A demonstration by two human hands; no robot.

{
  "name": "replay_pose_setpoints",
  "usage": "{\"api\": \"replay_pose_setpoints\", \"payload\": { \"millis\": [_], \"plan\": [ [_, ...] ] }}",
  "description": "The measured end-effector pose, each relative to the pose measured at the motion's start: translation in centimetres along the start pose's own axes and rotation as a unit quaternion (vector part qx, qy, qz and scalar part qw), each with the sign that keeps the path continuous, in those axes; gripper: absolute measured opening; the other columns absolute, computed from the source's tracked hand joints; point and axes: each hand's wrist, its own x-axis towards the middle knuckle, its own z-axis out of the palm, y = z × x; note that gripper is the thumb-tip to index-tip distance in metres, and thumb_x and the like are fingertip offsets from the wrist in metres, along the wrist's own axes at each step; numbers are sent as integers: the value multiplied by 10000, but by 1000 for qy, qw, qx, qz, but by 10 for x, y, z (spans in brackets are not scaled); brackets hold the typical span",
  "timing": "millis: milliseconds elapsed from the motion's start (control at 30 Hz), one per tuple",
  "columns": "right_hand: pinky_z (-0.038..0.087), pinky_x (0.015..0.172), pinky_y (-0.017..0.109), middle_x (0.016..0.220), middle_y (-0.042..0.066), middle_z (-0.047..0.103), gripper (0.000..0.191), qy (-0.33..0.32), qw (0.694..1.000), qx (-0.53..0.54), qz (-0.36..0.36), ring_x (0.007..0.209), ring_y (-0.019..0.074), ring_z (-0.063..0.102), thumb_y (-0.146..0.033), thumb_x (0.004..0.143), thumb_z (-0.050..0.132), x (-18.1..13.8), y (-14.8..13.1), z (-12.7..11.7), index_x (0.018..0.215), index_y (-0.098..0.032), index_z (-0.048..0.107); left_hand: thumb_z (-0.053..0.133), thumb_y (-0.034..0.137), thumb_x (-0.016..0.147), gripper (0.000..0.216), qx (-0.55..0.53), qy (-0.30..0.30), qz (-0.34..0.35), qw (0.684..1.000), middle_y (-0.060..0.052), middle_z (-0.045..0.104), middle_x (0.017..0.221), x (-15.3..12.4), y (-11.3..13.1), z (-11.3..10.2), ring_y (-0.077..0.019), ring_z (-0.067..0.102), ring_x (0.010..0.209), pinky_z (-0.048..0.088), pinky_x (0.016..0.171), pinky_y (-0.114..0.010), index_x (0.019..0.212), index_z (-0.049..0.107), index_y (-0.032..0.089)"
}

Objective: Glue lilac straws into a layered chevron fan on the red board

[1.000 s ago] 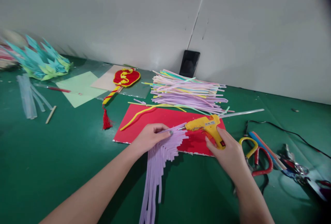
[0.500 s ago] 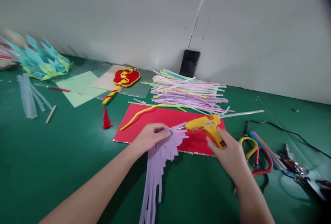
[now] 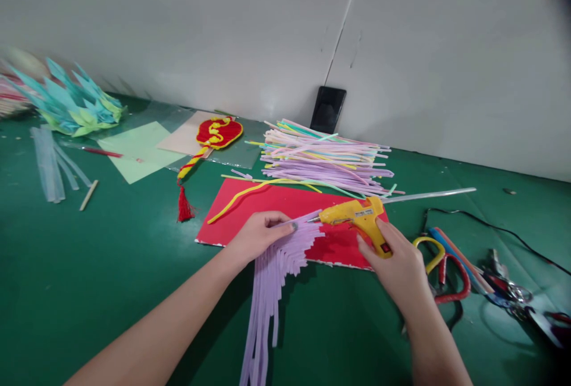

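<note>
My left hand is closed on the upper end of a fan of lilac strips that trails toward me over the green table. My right hand grips the handle of a yellow glue gun. Its nozzle points left and touches the top lilac strip just beside my left fingertips. A clear glue stick sticks out of the gun's back end. Both hands work over a red card sheet lying flat on the table.
A heap of pastel strips lies behind the red sheet. A red and yellow tasselled ornament, pale green paper, clear glue sticks and a teal paper piece lie left. Scissors, pliers and a black cord lie right.
Almost nothing has moved. The glue stick juts a little farther right out of the gun, and the view has shifted slightly.
</note>
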Motion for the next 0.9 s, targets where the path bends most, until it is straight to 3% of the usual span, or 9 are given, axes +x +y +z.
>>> {"api": "replay_pose_setpoints", "payload": {
  "millis": [333, 900],
  "plan": [
    [568, 626, 300, 827, 115, 692, 317, 40, 996, -8, -76, 692, 201, 662, -357, 806, 550, 3, -2, -2, 974, -108, 651, 628, 415, 739, 263, -5, 13, -9, 1000, -11, 631, 725, 0, 2, 1, -149, 566, 691, 401, 628, -242, 738, 657, 153],
    [572, 722, 349, 942, 152, 704, 377, 42, 999, 1, -34, 804, 242, 682, -426, 802, 529, -1, 6, 2, 959, -116, 677, 630, 413, 740, 250, 8, 5, -2, 1000, -19, 665, 763, 1, 2, -1, -159, 598, 718, 424, 638, -250, 759, 677, 168]
  ]
}}
